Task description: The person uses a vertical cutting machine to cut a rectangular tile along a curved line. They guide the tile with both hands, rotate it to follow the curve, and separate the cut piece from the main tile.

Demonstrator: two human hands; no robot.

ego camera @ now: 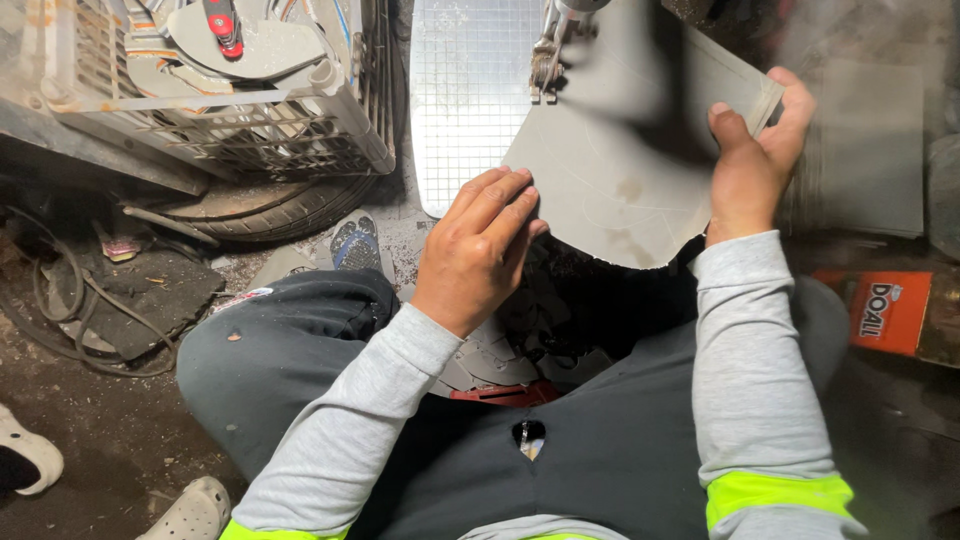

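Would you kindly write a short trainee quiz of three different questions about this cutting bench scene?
1. True or false: the left hand presses flat on the curved grey sheet-metal piece.
2. Which hand grips the sheet's straight far edge? A left, B right.
3. Fill in: the white plastic crate of grey cut pieces stands on a black rubber ___.

Key
1. True.
2. B: the right hand pinches that edge.
3. Tyre.
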